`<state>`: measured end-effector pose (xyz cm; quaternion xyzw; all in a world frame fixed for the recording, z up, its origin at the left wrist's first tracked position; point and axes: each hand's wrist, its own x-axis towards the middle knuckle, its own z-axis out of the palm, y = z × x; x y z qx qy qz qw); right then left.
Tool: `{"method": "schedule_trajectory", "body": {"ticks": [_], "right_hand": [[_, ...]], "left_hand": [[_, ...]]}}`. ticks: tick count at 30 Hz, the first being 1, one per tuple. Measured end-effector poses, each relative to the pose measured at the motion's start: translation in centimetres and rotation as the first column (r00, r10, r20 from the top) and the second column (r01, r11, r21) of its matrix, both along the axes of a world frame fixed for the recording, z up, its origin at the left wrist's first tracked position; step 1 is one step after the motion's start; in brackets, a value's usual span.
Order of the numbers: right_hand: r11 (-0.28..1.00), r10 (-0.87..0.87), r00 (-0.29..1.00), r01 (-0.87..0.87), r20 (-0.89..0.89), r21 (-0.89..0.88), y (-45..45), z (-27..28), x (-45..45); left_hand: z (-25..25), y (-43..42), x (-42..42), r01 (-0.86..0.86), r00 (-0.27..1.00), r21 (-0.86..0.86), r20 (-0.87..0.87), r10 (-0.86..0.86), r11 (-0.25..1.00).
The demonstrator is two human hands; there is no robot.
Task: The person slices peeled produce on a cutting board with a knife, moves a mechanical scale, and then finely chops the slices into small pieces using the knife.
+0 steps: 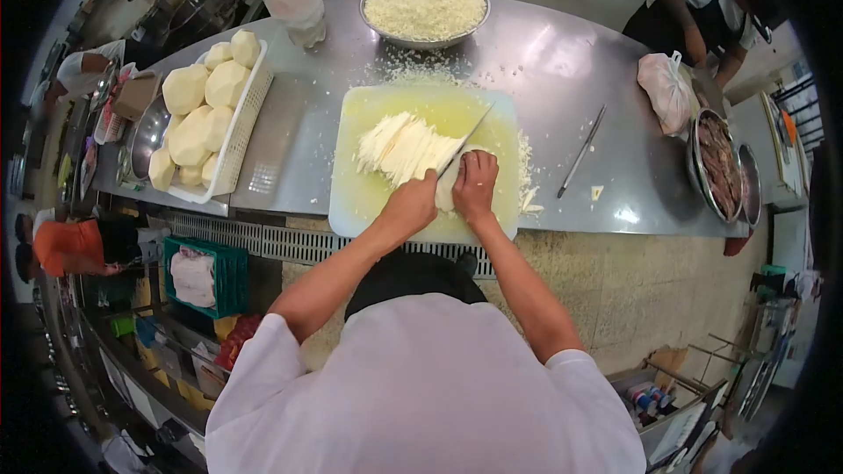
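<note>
My left hand (413, 204) is closed around the handle of a knife (475, 132), its blade slanting up and to the right. My right hand (476, 183) presses, fingers bent, on a pale piece of peeled root vegetable (443, 190) beside the blade. Left of the knife, thin slices and strips (402, 146) of the same pale vegetable lie fanned out. All this rests on a yellowish-white cutting board (347, 199). At the far side of the table stands a metal bowl (425, 42) heaped with fine pale shreds (426, 4).
A white basket (249, 114) of peeled root vegetables (189, 136) stands left on the steel table (294, 140). Right of the board lies a thin metal tool (582, 151). Farther right are a plastic bag (665, 88), a bowl of meat (716, 167) and another person (694, 9).
</note>
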<state>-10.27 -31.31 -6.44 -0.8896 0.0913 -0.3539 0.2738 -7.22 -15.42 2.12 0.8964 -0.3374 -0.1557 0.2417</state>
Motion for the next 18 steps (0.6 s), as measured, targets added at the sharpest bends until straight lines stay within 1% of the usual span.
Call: {"method": "schedule_trajectory", "body": {"ticks": [2,4,5,6,7,10,11,12,13,14,16,18], "right_hand": [[1.0,0.0,1.0,0.0,0.02,-0.014,-0.2,-0.2,0.0],[1.0,0.004,0.999,-0.003,0.035,-0.017,-0.2,-0.5,-0.1],[1.0,-0.001,1.0,0.002,0.019,-0.021,-0.1,-0.3,-0.2],[1.0,-0.001,1.0,0.002,0.009,-0.03,0.0,-0.1,-0.3],[0.999,-0.002,1.0,0.003,0.017,-0.032,0.0,-0.1,0.0],[0.999,0.023,1.0,-0.023,0.014,-0.038,-0.5,-0.3,-0.3],[0.999,0.028,0.999,-0.028,0.016,-0.033,-0.5,-0.3,-0.2],[0.999,0.027,1.0,-0.027,0.016,-0.022,-0.4,-0.4,-0.2],[1.0,0.018,1.0,-0.018,0.015,-0.011,-0.3,-0.3,-0.1],[1.0,0.017,1.0,-0.017,0.017,-0.002,-0.2,-0.1,-0.1],[1.0,0.019,1.0,-0.019,0.019,0.005,-0.1,-0.3,-0.7],[1.0,0.021,0.999,-0.022,-0.029,-0.002,-0.5,-0.5,-0.5]], "left_hand": [[2.6,0.8,-1.3,0.017,1.0,0.032,-0.017,-0.016,0.999],[4.8,1.6,-2.5,-0.012,0.998,0.048,-0.069,0.015,0.999],[3.0,1.4,-2.5,-0.009,0.997,0.058,-0.075,0.013,0.998],[0.1,0.6,-2.4,-0.008,0.999,0.03,-0.039,0.009,1.0],[-1.4,0.0,-1.7,-0.004,1.0,-0.003,0.008,0.004,1.0],[-0.1,-1.2,-0.4,-0.006,1.0,0.025,-0.016,0.006,1.0],[1.4,-0.8,-0.8,-0.008,1.0,0.024,-0.009,0.008,1.0],[3.7,0.1,-1.7,-0.006,1.0,0.067,-0.03,0.008,0.998],[4.8,0.6,-2.3,0.004,0.998,0.115,-0.057,0.003,0.993],[3.6,0.7,-2.4,0.014,0.998,0.125,-0.064,-0.006,0.992],[-0.1,0.9,-2.5,0.007,1.0,0.07,-0.004,-0.006,0.998],[-0.5,-0.2,-1.4,0.011,1.0,0.049,0.017,-0.012,0.999]]}}
